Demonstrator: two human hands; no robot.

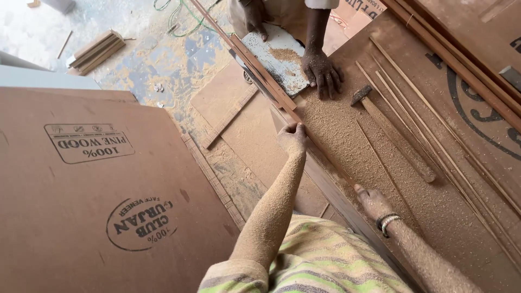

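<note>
My left hand (293, 137), coated in sawdust, pinches a long thin wooden strip (255, 65) that runs along the edge of a sawdust-covered board (347, 130). Lower on the same edge, my right hand (372, 201) with a beaded wristband is closed on the strip. At the far end another person's two hands (323, 73) press on a pale metal saw plate (279, 54) dusted with sawdust, where the strip passes.
A hammer (361, 95) with a wooden handle lies on the board beside several thin slats (429, 130). Long battens (461, 65) lie at the top right. A large brown plywood sheet (97, 190) fills the left. Short wood pieces (97, 49) are stacked on the floor.
</note>
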